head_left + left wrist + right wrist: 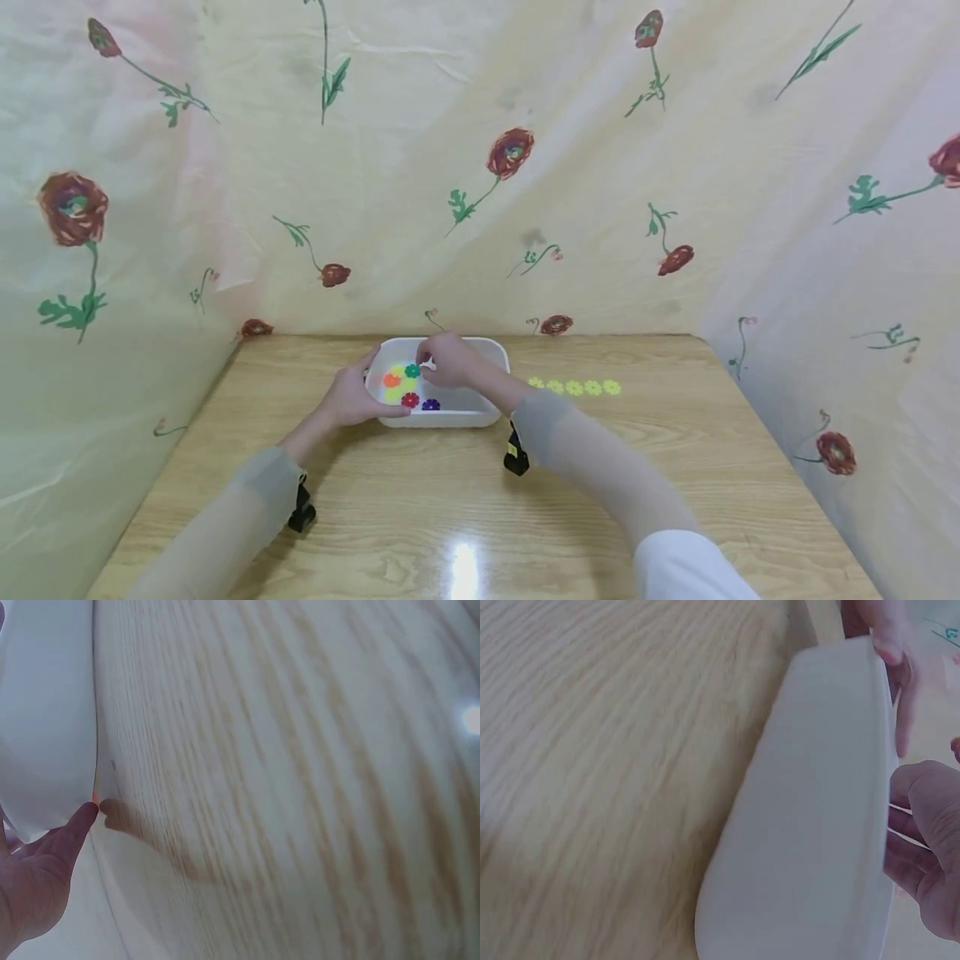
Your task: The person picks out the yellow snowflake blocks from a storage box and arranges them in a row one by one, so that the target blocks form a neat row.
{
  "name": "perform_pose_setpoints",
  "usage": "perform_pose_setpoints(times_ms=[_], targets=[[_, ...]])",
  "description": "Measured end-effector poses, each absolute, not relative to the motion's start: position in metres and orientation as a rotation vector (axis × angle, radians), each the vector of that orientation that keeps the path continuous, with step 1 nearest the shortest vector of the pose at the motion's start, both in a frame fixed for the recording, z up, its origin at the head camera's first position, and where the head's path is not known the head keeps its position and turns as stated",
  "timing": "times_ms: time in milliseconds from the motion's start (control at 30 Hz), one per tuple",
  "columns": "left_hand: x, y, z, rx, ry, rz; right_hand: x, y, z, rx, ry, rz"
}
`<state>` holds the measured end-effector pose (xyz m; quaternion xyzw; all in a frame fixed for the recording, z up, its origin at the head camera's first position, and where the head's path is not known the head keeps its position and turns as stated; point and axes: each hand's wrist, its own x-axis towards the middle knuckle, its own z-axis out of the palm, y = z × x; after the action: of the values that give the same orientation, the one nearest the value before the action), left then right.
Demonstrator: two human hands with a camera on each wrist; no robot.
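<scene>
A white plastic tray (442, 420) stands at the back of the table with flower-shaped plastic pieces inside. My left hand (355, 397) grips its left end, thumb along the near rim and fingers toward the far side. My right hand (450, 360) reaches into the tray from the right, its fingers bent down beside a green flower piece (412, 371). Whether the fingertips pinch a piece is hidden; the right wrist view shows the hand (934, 840) partly behind the tray wall (810, 795). Near the left hand lie an orange piece (392, 381), a red piece (410, 401), a purple piece (431, 405) and several yellow ones.
A row of several yellow flower pieces (574, 388) lies on the wooden table (405, 508) to the right of the tray, partly behind my right forearm. Floral cloth (420, 200) hangs behind the table and along both sides.
</scene>
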<state>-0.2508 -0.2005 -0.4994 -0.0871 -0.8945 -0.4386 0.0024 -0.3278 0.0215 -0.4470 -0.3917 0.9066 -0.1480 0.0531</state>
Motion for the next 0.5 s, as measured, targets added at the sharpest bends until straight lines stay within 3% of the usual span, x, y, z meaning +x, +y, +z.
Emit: perform_pose_setpoints(times_ms=[500], targets=[[-0.253, -0.201, -0.500, -0.364, -2.760, -1.315, -0.312, -0.016, -0.466, -1.433, 2.694, -0.260]])
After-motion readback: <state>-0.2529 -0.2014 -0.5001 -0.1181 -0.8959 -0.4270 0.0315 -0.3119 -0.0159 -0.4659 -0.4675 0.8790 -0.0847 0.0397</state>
